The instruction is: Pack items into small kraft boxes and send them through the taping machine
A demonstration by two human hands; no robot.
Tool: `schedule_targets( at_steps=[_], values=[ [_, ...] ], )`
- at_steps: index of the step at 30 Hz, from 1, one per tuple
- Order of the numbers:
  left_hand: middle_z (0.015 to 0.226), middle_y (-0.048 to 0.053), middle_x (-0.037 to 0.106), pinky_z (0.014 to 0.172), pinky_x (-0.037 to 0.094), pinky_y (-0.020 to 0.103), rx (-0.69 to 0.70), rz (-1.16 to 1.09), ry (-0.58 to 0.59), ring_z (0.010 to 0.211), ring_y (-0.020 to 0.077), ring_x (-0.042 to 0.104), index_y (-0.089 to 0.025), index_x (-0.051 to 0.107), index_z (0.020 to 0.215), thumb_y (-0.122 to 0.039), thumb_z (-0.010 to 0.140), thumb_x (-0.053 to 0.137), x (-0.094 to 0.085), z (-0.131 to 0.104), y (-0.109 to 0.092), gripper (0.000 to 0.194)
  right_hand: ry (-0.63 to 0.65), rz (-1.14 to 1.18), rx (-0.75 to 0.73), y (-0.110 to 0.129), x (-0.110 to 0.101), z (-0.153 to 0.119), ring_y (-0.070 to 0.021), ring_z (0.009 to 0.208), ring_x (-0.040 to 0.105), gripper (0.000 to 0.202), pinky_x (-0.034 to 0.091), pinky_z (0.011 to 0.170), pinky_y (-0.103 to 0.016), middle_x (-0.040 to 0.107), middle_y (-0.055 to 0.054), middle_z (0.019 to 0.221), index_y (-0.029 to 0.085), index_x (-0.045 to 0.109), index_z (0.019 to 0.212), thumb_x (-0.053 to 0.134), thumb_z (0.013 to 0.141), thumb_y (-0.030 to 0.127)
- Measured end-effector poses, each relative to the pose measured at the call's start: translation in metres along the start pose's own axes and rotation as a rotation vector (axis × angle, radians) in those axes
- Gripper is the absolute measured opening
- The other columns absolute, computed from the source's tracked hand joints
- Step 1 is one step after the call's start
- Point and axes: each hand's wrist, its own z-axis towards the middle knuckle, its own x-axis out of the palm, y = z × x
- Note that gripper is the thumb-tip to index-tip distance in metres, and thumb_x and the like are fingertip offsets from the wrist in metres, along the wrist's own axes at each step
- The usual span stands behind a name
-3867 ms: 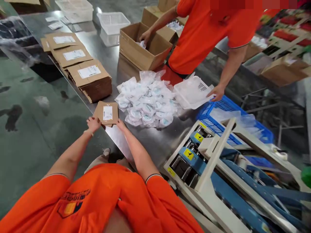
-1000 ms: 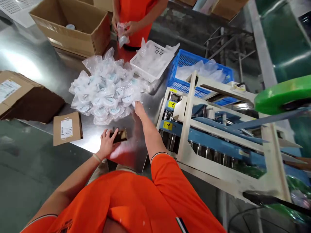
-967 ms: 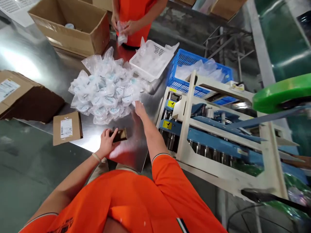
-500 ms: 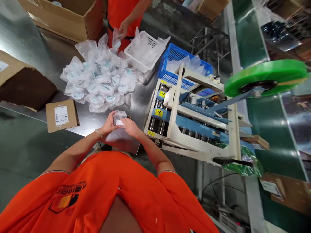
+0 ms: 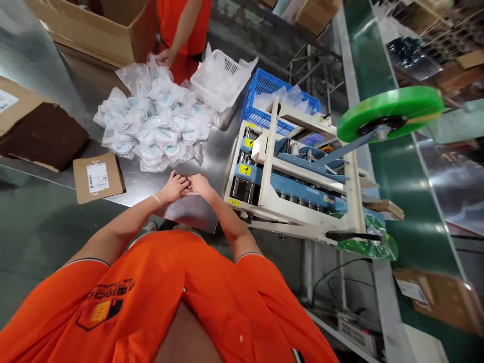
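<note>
Both of my hands meet over a small cardboard box (image 5: 188,191) at the front edge of the metal table (image 5: 130,184). My left hand (image 5: 174,187) rests on the box's left side, some fingers apart and slightly raised. My right hand (image 5: 199,185) has its fingers pressed together on the box's right side. The fingers cover most of the box, so its opening cannot be made out. Just beyond lies a heap of clear bubble-wrapped round items (image 5: 155,131). To the left, a flat brown carton with a white label (image 5: 99,177) lies near the edge.
Large open cartons (image 5: 91,38) stand at the back left and far left. A white basket (image 5: 223,83) and blue crate (image 5: 260,91) are behind the taping machine (image 5: 298,186) with its green tape roll. Another person's hand (image 5: 165,57) touches the heap. A green conveyor (image 5: 410,212) runs at right.
The clear-wrapped item between my hands is no longer visible; my hands are now over a small box. The other person's hand has moved left and down onto the heap.
</note>
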Motion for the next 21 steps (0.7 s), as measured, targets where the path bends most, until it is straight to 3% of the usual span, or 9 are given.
schedule_targets(
  at_steps=[4, 6, 9, 14, 16, 19, 21],
  values=[
    [0.122, 0.018, 0.075, 0.129, 0.023, 0.074, -0.022, 0.018, 0.018, 0.123, 0.0408, 0.059, -0.025, 0.080, 0.131, -0.040, 0.105, 0.057, -0.003, 0.000, -0.006, 0.038, -0.231, 0.055, 0.251, -0.037, -0.009, -0.026, -0.0280, 0.102, 0.076, 0.030, 0.060, 0.093, -0.036, 0.084, -0.015, 0.110, 0.016, 0.085, 0.108, 0.056, 0.099, 0.017],
    [0.123, 0.020, 0.075, 0.127, 0.024, 0.074, -0.041, 0.019, 0.026, 0.125, 0.0424, 0.057, -0.024, 0.080, 0.132, -0.040, 0.105, 0.058, -0.002, 0.001, -0.008, 0.039, -0.212, 0.177, 0.288, -0.044, -0.003, -0.027, -0.0258, 0.098, 0.076, 0.030, 0.062, 0.092, -0.035, 0.084, -0.013, 0.106, 0.013, 0.083, 0.111, 0.058, 0.095, 0.015],
    [0.127, 0.022, 0.074, 0.127, 0.025, 0.074, -0.054, 0.018, 0.035, 0.129, 0.0444, 0.056, -0.022, 0.079, 0.133, -0.042, 0.104, 0.060, 0.000, 0.002, -0.011, 0.040, -0.080, 0.321, 0.183, -0.036, 0.013, -0.019, -0.0233, 0.099, 0.078, 0.030, 0.062, 0.097, -0.034, 0.085, -0.010, 0.108, 0.013, 0.084, 0.113, 0.063, 0.091, 0.012],
    [0.126, 0.022, 0.075, 0.127, 0.028, 0.073, -0.036, -0.070, 0.030, 0.129, 0.0427, 0.058, -0.018, 0.076, 0.127, -0.045, 0.104, 0.057, -0.001, -0.001, -0.004, 0.041, 0.018, 0.250, -0.156, -0.040, 0.014, -0.026, -0.0249, 0.117, 0.075, 0.028, 0.057, 0.113, -0.040, 0.083, -0.013, 0.124, 0.015, 0.085, 0.119, 0.061, 0.105, 0.017],
    [0.128, 0.019, 0.075, 0.127, 0.036, 0.066, -0.059, -0.236, -0.059, 0.129, 0.0377, 0.061, -0.020, 0.075, 0.124, -0.044, 0.104, 0.054, -0.003, -0.009, 0.007, 0.038, 0.066, 0.162, -0.272, -0.051, 0.009, -0.037, -0.0271, 0.125, 0.072, 0.027, 0.055, 0.117, -0.043, 0.081, -0.014, 0.132, 0.017, 0.083, 0.124, 0.064, 0.106, 0.020],
    [0.140, 0.018, 0.072, 0.123, 0.048, 0.054, -0.256, -0.500, -0.308, 0.136, 0.0326, 0.061, -0.019, 0.070, 0.134, -0.050, 0.102, 0.058, -0.006, -0.026, 0.028, 0.046, 0.119, 0.074, -0.314, -0.062, 0.009, -0.049, -0.0279, 0.137, 0.066, 0.036, 0.051, 0.123, -0.043, 0.075, -0.015, 0.146, 0.016, 0.081, 0.134, 0.058, 0.107, 0.016],
    [0.144, 0.018, 0.071, 0.118, 0.054, 0.051, -0.373, -0.681, -0.308, 0.137, 0.0329, 0.063, -0.018, 0.067, 0.141, -0.057, 0.093, 0.070, -0.004, -0.031, 0.038, 0.062, 0.146, 0.050, -0.301, -0.065, 0.011, -0.050, -0.0270, 0.137, 0.065, 0.042, 0.050, 0.124, -0.042, 0.074, -0.014, 0.149, 0.015, 0.080, 0.137, 0.051, 0.107, 0.012]
  ],
)
